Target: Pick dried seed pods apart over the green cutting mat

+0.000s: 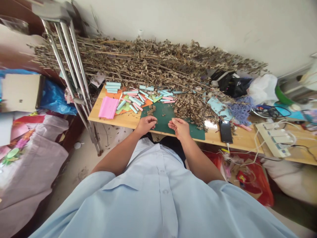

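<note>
My left hand [146, 125] is over the near left edge of a dark green cutting mat [163, 107], its thumb and fingers drawn together. A small clump of dried leaves [151, 110] lies just beyond it. Across a short gap, my right hand [180, 128] hovers at the mat's front edge with fingers curled and pinched. Whatever either hand holds is too small to make out. Beyond my right hand, a heap of crumbled dried leaves [193, 107] covers much of the mat. Blue and pink paper rolls [135, 99] are scattered to the left of the heap.
Long dried leafy stalks [148, 62] line the wall side. Pink paper [108, 107] sits at the table's left, beside metal crutches [66, 49]. A phone [225, 131] on a cable, a power strip [272, 138] and purple cord [241, 109] are at right.
</note>
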### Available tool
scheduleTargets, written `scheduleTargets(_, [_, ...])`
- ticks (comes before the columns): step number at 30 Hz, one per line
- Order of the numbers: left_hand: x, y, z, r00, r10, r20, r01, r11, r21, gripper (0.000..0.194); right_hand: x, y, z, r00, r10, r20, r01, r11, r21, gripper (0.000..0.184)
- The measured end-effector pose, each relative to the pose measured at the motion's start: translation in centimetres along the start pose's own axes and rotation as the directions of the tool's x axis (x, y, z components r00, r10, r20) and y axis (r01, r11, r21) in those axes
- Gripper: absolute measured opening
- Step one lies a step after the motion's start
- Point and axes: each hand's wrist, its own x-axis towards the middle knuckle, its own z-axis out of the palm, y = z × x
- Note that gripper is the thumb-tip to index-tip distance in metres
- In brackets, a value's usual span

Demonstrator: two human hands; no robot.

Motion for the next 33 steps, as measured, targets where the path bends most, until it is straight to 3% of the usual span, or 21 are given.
scheduleTargets(16, [-0.1, 0.2, 0.0, 1.0, -0.017, 0.0, 0.017, 1.0, -0.009, 0.027, 0.2, 0.2, -0.1, 1.0, -0.028, -0.004, 0.028, 1.0, -0.011, 0.033])
scheduleTargets(33, [-0.1, 0.3, 0.1, 1.0, -0.014, 0.005, 0.014, 1.0, 0.003, 0.028, 0.6, -0.5, -1.1, 0.992, 0.061, 0.112, -0.075, 0.99, 0.118, 0.023])
